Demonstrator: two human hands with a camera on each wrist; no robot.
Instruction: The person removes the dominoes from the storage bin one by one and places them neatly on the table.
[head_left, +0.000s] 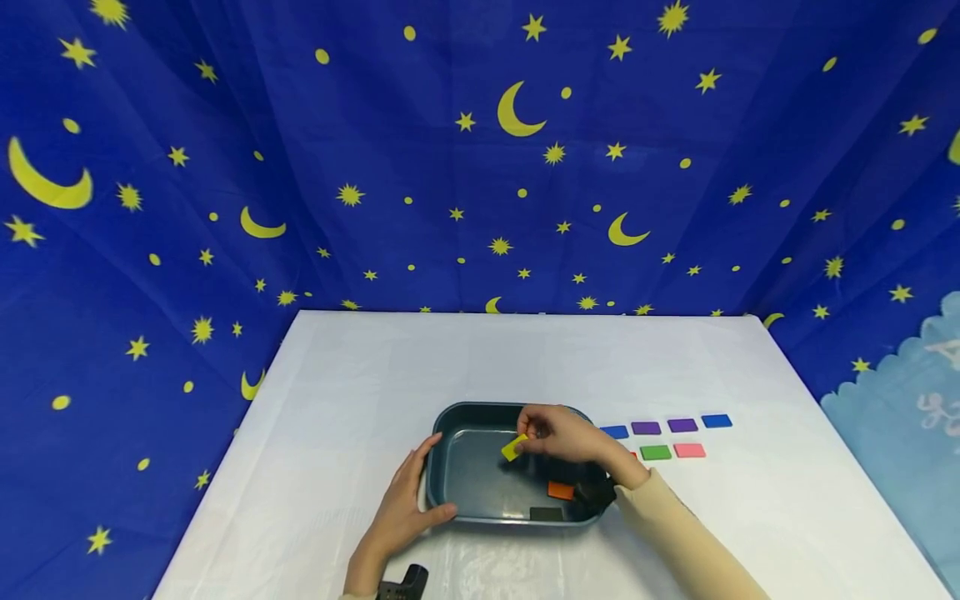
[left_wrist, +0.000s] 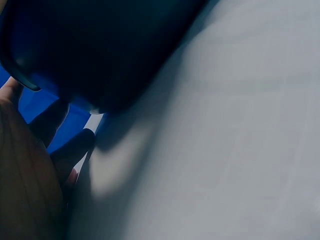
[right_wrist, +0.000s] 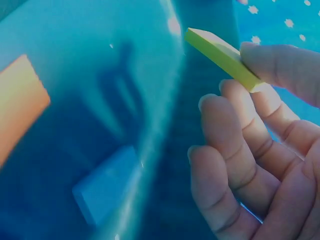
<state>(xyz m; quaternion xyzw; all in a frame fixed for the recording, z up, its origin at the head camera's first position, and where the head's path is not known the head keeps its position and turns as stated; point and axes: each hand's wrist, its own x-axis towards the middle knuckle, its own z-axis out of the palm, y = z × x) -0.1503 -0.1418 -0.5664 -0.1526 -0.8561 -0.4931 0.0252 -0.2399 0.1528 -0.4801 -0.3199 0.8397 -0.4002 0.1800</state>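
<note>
Pinching a thin, flat, oblong yellow block [head_left: 513, 448] between thumb and fingers of the right grip [head_left: 561, 435], held tilted above the bottom of a glossy, dark, round-cornered tray [head_left: 474, 479]. Resting the left grip [head_left: 405, 502], thumb and fingers apart, against the tray's left end. In the tray, an orange block [head_left: 560, 490] and a dark block [head_left: 546, 514]; on the white surface [head_left: 337, 400] to the right, purple, blue, green and pink blocks [head_left: 656, 452].
</note>
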